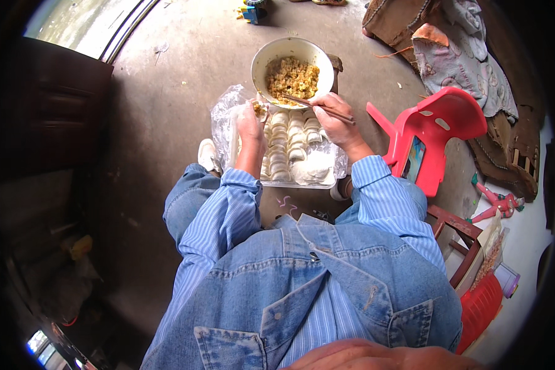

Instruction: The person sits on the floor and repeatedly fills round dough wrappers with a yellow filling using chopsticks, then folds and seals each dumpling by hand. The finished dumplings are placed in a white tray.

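Observation:
My left hand [249, 125] holds a dumpling wrapper [261, 111] with some filling on it, over the left part of a plastic tray [300, 185]. In my right hand [336, 121] is a pair of wooden chopsticks [333, 112], their tips at the near edge of the filling. A white bowl [324, 69] holds the chopped filling [292, 78], just beyond the tray. Rows of folded dumplings [278, 148] lie in the tray. A stack of round, pale wrappers [313, 169] rests at its near right corner. Clear plastic film [222, 108] sticks out at the tray's left side.
A red plastic child's chair [437, 138] stands to the right with a phone-like device [414, 157] on its seat. Beyond it is a worn brown sofa [393, 23] with a patterned cloth [462, 76]. A toy figure [499, 203] lies at the right; a toy vehicle [249, 13] is at the top.

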A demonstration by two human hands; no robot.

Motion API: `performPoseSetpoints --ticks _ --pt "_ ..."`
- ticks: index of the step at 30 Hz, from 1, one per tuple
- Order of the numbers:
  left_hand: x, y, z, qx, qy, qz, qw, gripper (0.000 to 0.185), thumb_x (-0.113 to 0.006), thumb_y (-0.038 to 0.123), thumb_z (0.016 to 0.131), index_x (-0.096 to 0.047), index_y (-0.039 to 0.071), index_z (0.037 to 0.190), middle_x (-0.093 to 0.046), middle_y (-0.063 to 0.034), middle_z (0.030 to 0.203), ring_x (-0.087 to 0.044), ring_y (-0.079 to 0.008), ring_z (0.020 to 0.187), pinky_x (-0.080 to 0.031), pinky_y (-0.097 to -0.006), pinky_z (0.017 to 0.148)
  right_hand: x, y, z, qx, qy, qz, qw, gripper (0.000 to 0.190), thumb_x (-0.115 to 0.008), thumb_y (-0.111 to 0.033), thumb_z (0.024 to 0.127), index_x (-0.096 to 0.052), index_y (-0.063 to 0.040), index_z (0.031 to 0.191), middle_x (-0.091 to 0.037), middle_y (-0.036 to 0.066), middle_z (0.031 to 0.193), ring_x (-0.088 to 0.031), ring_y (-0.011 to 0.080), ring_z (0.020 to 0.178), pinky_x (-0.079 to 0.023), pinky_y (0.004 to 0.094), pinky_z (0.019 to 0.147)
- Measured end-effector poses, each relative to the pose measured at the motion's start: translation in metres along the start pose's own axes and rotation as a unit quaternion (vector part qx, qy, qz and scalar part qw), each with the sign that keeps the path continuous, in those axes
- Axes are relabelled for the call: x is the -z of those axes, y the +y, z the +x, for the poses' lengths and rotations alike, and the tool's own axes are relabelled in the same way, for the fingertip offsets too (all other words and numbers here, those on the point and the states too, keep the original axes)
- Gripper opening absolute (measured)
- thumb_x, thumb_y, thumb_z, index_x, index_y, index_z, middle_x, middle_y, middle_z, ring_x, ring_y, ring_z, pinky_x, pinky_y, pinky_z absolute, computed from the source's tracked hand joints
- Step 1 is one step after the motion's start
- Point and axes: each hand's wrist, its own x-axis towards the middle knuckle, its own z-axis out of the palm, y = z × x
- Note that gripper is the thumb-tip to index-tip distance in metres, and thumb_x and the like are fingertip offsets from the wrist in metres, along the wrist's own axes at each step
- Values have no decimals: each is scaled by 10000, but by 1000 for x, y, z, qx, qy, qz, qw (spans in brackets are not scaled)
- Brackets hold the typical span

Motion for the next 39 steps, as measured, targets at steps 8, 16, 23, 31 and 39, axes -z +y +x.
performPoseSetpoints --ticks 8,16,23,31,39 --pt "-4 -16 1 27 -29 17 999 349 -424 297 980 -550 18 1149 -608 -93 1044 -608 -200 913 -520 -349 796 -11 14 -6 -2 -16 10 1000 78 -584 -16 788 -605 -9 863 -593 126 830 -597 251 773 -480 327 716" --pt "-15 -15 -2 41 -36 -31 998 283 -439 270 966 -562 80 1135 -585 -29 1009 -569 -131 823 -494 -283 674 -11 4 -14 -15 29 33 999 88 -579 -6 787 -599 -1 873 -597 126 841 -604 242 785 -487 318 719" --pt "-22 -10 -8 46 -28 -32 998 329 -423 313 978 -525 60 1162 -553 -61 1123 -552 -163 943 -505 -336 748 -10 -15 -27 79 22 -15 997 129 -608 11 766 -609 -27 889 -612 139 918 -615 294 852 -504 352 752" --pt "-21 -4 -9 37 -19 -53 998 375 -350 299 1003 -510 -15 1130 -599 -117 1050 -616 -213 905 -538 -357 798 -17 -29 -51 193 -70 -56 977 273 -650 41 696 -602 -36 953 -597 138 996 -611 316 929 -522 371 791" --pt "-29 31 -25 32 -16 -72 997 361 -354 279 1002 -479 -37 1126 -570 -161 1044 -607 -315 960 -526 -423 865 -4 -48 -40 187 -70 -31 979 222 -653 14 714 -617 -32 928 -615 141 973 -615 308 917 -509 361 809"
